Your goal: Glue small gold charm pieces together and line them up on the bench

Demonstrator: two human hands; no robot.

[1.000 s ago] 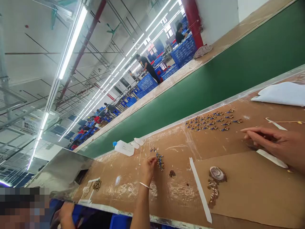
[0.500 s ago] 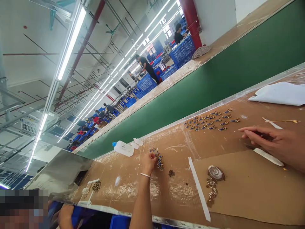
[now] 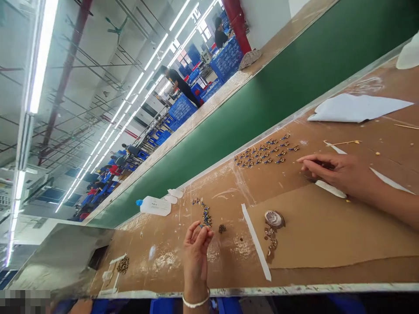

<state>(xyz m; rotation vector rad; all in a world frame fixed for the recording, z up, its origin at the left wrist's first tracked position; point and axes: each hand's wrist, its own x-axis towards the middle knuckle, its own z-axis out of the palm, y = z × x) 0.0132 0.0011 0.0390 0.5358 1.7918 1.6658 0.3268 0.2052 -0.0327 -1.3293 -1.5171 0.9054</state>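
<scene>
While right hand (image 3: 340,172) lies flat on the surface (image 3: 229,261), fingers outstretched — left hand (image 3: 195,248) fingertips pinched together, beside blue-and-gold charms (image 3: 205,216).

Factory hall: long fluorescent strips (image 3: 42,56) on a white ceiling, ceiling fan (image 3: 114,27), red column (image 3: 236,19). Green conveyor belt (image 3: 294,74) runs alongside brown taped bench (image 3: 163,270). Blue crates (image 3: 225,61) stacked beyond, white wall (image 3: 262,13) behind.

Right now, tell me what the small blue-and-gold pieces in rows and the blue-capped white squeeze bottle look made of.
Blue-and-gold pieces: likely gold-toned metal with blue enamel, by colour; too small for certainty.
White squeeze bottle: probably matte plastic, dull even surface.
</scene>
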